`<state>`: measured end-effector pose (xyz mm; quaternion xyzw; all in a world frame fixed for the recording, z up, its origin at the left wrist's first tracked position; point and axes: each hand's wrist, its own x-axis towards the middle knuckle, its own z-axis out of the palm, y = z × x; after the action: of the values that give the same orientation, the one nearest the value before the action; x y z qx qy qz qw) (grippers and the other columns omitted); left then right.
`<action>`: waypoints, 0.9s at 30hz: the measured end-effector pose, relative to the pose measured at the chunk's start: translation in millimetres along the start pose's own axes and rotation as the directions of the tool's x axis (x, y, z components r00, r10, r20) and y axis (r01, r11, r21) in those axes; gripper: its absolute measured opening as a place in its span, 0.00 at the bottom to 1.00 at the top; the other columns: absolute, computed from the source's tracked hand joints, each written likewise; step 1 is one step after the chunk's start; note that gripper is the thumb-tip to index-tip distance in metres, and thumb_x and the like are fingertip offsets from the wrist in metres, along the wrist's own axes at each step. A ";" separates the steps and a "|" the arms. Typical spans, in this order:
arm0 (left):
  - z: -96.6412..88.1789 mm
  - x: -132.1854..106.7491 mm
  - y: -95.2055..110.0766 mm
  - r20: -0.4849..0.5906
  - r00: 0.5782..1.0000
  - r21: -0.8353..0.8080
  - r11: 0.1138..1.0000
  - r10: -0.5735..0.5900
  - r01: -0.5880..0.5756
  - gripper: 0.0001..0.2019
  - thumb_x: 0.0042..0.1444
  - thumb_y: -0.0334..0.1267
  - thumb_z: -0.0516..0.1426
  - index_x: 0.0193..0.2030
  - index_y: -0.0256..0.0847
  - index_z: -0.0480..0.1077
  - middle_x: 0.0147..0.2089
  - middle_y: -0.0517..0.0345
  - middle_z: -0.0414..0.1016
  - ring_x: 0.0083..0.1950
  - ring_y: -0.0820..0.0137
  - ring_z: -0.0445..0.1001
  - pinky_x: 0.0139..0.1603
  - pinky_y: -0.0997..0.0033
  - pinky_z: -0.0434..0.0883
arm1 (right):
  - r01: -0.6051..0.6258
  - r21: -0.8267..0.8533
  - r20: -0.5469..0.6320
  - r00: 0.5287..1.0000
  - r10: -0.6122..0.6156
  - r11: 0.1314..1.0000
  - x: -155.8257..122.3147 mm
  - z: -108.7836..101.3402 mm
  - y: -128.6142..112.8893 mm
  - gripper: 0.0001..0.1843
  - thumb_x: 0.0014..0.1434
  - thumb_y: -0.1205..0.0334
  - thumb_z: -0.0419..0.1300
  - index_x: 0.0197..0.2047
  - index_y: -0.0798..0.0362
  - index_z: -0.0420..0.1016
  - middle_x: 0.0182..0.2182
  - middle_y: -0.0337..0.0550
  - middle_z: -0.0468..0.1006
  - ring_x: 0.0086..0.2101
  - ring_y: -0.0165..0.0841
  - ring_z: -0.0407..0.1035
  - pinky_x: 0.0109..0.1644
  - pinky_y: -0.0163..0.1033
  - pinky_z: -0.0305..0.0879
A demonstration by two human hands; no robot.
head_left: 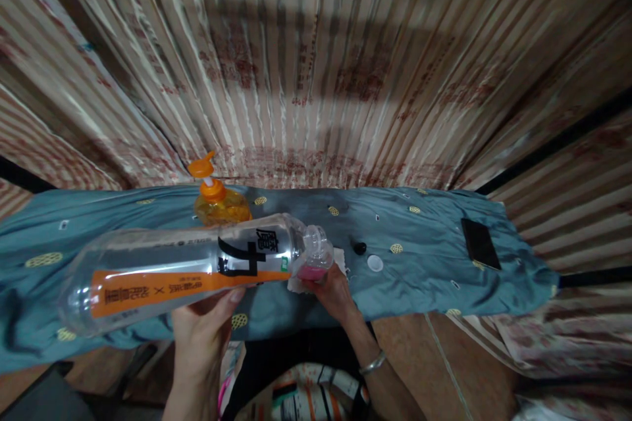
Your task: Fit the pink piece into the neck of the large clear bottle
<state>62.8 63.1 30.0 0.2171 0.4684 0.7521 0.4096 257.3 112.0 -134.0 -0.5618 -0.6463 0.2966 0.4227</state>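
My left hand (210, 319) is wrapped round a large clear plastic bottle (182, 263) with an orange band and black characters. The bottle lies nearly level in the air, its neck pointing right. Its mouth meets or overlaps a small clear bottle (315, 255) with pink at its lower part; I cannot tell whether they touch. From below, the fingers of my right hand (332, 286) close round this small bottle. A piece of white paper or tissue (340, 256) shows behind my right hand. Just right of it, a white round lid (375, 264) and a small black object (359, 248) lie on the cloth.
An orange pump bottle (222, 204) with yellow liquid stands behind the large bottle. Far right on the blue tablecloth (424, 243) lies a black phone-like slab (480, 243). A striped curtain (316, 79) hangs close behind the table.
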 end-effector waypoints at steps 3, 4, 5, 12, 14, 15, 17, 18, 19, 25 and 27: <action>0.6 -0.6 -0.5 0.003 1.000 0.000 1.000 -0.004 0.004 0.18 0.35 0.34 0.75 0.37 0.45 0.81 0.34 0.63 0.84 0.35 0.69 0.81 0.45 0.71 0.79 | 0.008 -0.018 -0.010 1.000 -0.009 1.000 -1.6 1.1 2.7 0.27 0.50 0.64 0.71 0.53 0.48 0.73 0.47 0.46 0.81 0.51 0.47 0.76 0.56 0.55 0.75; 0.8 -0.7 -0.5 0.010 1.000 -0.002 1.000 -0.005 0.005 0.18 0.35 0.34 0.75 0.36 0.44 0.81 0.33 0.63 0.83 0.34 0.70 0.80 0.45 0.72 0.79 | 0.012 -0.024 -0.016 1.000 -0.013 1.000 -2.2 1.5 3.4 0.28 0.50 0.64 0.71 0.55 0.48 0.73 0.48 0.46 0.81 0.51 0.47 0.76 0.55 0.55 0.76; 0.8 -0.7 -0.4 0.016 1.000 0.000 1.000 -0.007 0.007 0.17 0.36 0.34 0.75 0.36 0.44 0.81 0.32 0.63 0.83 0.34 0.70 0.80 0.44 0.72 0.78 | 0.017 -0.031 -0.018 1.000 -0.018 0.999 -3.0 1.9 4.1 0.30 0.50 0.63 0.71 0.57 0.48 0.71 0.49 0.47 0.81 0.51 0.47 0.76 0.55 0.55 0.76; -0.5 3.3 0.1 0.028 0.999 0.024 1.000 -0.016 0.016 0.14 0.37 0.35 0.74 0.33 0.44 0.80 0.30 0.63 0.82 0.34 0.67 0.80 0.44 0.67 0.80 | 0.075 -0.125 -0.096 0.991 -0.088 0.989 -9.2 6.9 4.0 0.36 0.52 0.62 0.70 0.63 0.51 0.66 0.54 0.53 0.79 0.54 0.50 0.75 0.56 0.58 0.75; -0.9 4.5 -0.4 0.023 0.999 0.035 0.999 -0.022 0.021 0.14 0.37 0.34 0.74 0.33 0.44 0.80 0.31 0.62 0.82 0.34 0.65 0.81 0.44 0.64 0.80 | 0.055 -0.129 -0.108 0.992 -0.070 0.990 -11.3 7.9 3.1 0.39 0.51 0.62 0.71 0.64 0.50 0.64 0.55 0.53 0.78 0.54 0.50 0.75 0.55 0.56 0.76; -0.9 4.9 -0.6 0.020 1.000 0.040 0.999 -0.024 0.023 0.14 0.37 0.34 0.73 0.33 0.44 0.79 0.32 0.62 0.82 0.35 0.64 0.81 0.44 0.63 0.80 | 0.040 -0.126 -0.111 0.992 -0.055 0.991 -12.4 8.0 2.7 0.40 0.51 0.62 0.71 0.65 0.50 0.63 0.55 0.53 0.78 0.54 0.50 0.75 0.55 0.56 0.76; -0.7 5.4 -0.6 0.013 1.000 0.047 0.999 -0.021 0.021 0.14 0.37 0.34 0.73 0.33 0.45 0.79 0.32 0.62 0.82 0.35 0.64 0.81 0.44 0.63 0.80 | 0.009 -0.112 -0.102 0.995 -0.021 0.994 -14.6 7.7 2.0 0.42 0.51 0.61 0.71 0.67 0.50 0.61 0.55 0.53 0.78 0.54 0.50 0.75 0.54 0.55 0.77; -0.4 5.7 -0.3 0.009 1.000 0.048 0.999 -0.019 0.019 0.14 0.37 0.34 0.73 0.33 0.45 0.79 0.31 0.62 0.82 0.34 0.65 0.81 0.44 0.63 0.80 | -0.003 -0.103 -0.093 0.996 -0.007 0.995 -15.6 7.4 1.9 0.43 0.51 0.60 0.72 0.67 0.50 0.61 0.55 0.54 0.79 0.54 0.50 0.75 0.54 0.55 0.77; -0.2 6.0 0.1 0.007 1.000 0.052 0.998 -0.019 0.019 0.15 0.36 0.35 0.74 0.33 0.46 0.79 0.31 0.62 0.82 0.34 0.65 0.81 0.44 0.63 0.80 | -0.013 -0.095 -0.087 0.996 0.005 0.995 -16.4 7.0 2.0 0.43 0.51 0.60 0.72 0.67 0.50 0.61 0.54 0.54 0.79 0.54 0.50 0.75 0.54 0.54 0.77; -1.5 8.9 1.6 0.021 0.998 0.105 0.993 -0.052 0.049 0.14 0.36 0.36 0.73 0.31 0.45 0.77 0.31 0.59 0.81 0.34 0.62 0.81 0.45 0.60 0.80 | -0.033 -0.104 -0.098 0.995 0.023 0.994 -19.2 7.5 6.0 0.42 0.51 0.59 0.72 0.66 0.51 0.62 0.54 0.54 0.79 0.55 0.51 0.75 0.55 0.56 0.76; -1.9 9.4 1.0 0.016 0.999 0.089 0.995 -0.050 0.048 0.14 0.35 0.36 0.73 0.30 0.45 0.77 0.29 0.61 0.80 0.34 0.63 0.81 0.44 0.62 0.79 | -0.030 -0.107 -0.101 0.995 0.019 0.994 -19.8 9.1 8.4 0.40 0.51 0.59 0.72 0.65 0.50 0.63 0.54 0.53 0.78 0.55 0.51 0.74 0.56 0.57 0.76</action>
<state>55.7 69.6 29.4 0.2303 0.5026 0.7184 0.4222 253.5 95.1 -149.7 -0.6060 -0.6327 0.2378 0.4195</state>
